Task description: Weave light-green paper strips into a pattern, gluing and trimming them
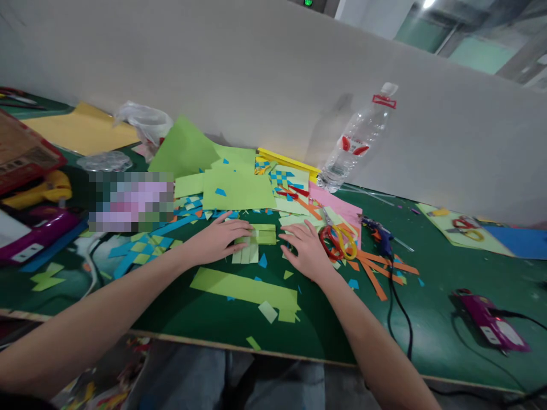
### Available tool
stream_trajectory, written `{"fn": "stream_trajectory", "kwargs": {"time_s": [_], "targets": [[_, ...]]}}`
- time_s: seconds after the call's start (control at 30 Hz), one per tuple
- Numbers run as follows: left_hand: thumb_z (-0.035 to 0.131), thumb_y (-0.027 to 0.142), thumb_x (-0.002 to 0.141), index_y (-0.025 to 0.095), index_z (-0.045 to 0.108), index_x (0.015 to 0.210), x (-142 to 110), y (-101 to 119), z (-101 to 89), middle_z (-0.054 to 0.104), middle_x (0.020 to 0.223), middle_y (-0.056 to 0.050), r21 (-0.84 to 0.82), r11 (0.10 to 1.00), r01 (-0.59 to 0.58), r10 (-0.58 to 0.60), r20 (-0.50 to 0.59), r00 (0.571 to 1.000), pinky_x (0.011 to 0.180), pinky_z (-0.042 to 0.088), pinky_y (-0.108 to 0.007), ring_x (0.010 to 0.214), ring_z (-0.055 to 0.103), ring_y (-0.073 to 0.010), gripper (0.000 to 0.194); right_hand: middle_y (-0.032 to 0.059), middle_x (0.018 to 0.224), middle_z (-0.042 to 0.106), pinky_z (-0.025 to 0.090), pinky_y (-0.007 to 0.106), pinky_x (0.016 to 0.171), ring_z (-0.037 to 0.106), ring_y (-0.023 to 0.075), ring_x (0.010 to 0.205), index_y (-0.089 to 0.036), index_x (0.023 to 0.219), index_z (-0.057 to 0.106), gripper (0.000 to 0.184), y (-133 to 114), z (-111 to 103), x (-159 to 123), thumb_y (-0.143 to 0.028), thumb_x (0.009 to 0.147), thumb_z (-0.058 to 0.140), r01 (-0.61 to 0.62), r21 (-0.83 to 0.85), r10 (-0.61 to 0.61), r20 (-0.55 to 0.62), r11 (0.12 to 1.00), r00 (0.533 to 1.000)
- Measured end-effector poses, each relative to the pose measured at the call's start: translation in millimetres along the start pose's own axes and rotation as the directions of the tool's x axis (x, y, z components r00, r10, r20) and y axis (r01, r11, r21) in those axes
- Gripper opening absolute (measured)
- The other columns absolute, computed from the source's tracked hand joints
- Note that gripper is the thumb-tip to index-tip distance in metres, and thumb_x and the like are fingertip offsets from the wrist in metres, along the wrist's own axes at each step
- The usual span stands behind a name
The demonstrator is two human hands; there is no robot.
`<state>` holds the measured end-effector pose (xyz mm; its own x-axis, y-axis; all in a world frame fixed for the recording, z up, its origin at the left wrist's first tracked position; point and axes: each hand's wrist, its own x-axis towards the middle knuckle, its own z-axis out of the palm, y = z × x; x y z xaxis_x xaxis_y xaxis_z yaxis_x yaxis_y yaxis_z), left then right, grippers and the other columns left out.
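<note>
Head view: my left hand [222,240], fingers spread, reaches over green paper strips [247,254] set back from the worktop's [322,339] front-edge middle; my right hand [302,246], spread and empty, lies just beside. Seemingly I'm arranging strips, which calls for light fingertips next.

Light is moderate to dim; a lamp [428,3] glares beyond the partition [213,62], where the bottle [356,134] casts a soft shadow. Dull sheen marks the bench's [431,285] front right corner. Blocky pixelation obscures a patch [131,202] near its left edge; fine detail blurs.
</note>
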<state>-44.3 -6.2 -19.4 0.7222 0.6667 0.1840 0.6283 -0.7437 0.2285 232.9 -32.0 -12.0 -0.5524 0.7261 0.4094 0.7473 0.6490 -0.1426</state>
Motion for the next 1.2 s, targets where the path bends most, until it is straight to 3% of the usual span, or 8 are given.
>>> {"fn": "stream_trajectory", "kwargs": {"time_s": [0.23,0.53,0.8,0.97,1.2], "targets": [[0.046,0.037,0.095,0.025,0.06,0.114,0.0,-1.5,3.3,0.062,0.126,-0.005,0.005,0.999,-0.051,0.051,-0.051,0.997,0.114,0.018,-0.044,0.121,0.053,-0.0186,0.026,0.0052,0.114,0.066,0.008,0.057,0.117,0.055,0.0213,0.114,-0.022,0.1,0.068,0.022,-5.8,-2.6,0.0,-0.032,0.091,0.051,0.096,0.021,-0.097,0.073,0.995,0.993],[0.048,0.039,0.094,0.024,0.058,0.117,1.5,-1.0,7.9,0.062,0.124,-0.006,0.017,0.997,-0.077,0.078,-0.065,0.995,0.112,0.022,-0.042,0.121,0.053,-0.0195,0.03,0.0098,0.126,0.059,0.013,0.056,0.116,0.046,0.0238,0.125,-0.021,0.119,0.061,0.039,-9.4,-1.1,-0.7,-0.046,0.093,0.047,0.124,0.036,-0.129,0.19,0.992,0.973],[0.047,0.041,0.094,0.021,0.057,0.117,4.2,4.6,7.3,0.065,0.119,-0.007,0.039,0.999,-0.032,0.036,-0.093,0.995,0.112,0.021,-0.044,0.113,0.057,-0.0203,0.031,0.0096,0.137,0.051,0.013,0.056,0.116,0.039,0.026,0.13,-0.022,0.135,0.048,0.053,-15.8,2.6,-0.1,-0.054,0.094,0.037,0.153,0.027,-0.154,0.272,0.988,0.95],[0.048,0.04,0.092,0.021,0.061,0.105,7.2,6.0,8.5,0.067,0.115,-0.006,0.022,1.0,0.022,-0.02,-0.113,0.993,0.112,0.021,-0.046,0.11,0.059,-0.0215,0.025,0.0089,0.139,0.049,0.019,0.055,0.115,0.039,0.0256,0.131,-0.024,0.143,0.036,0.056,-17.0,4.3,0.7,-0.051,0.095,0.038,0.166,0.039,-0.17,0.252,0.985,0.953],[0.051,0.037,0.091,0.022,0.061,0.098,7.4,6.8,7.3,0.068,0.11,-0.005,-0.029,0.999,0.039,-0.042,-0.105,0.994,0.112,0.021,-0.048,0.106,0.061,-0.0209,0.02,0.0113,0.132,0.057,0.02,0.051,0.117,0.051,0.0222,0.122,-0.016,0.145,0.026,0.059,-16.3,0.9,0.8,-0.044,0.095,0.042,0.171,0.142,-0.191,0.144,0.975,0.971]]}}
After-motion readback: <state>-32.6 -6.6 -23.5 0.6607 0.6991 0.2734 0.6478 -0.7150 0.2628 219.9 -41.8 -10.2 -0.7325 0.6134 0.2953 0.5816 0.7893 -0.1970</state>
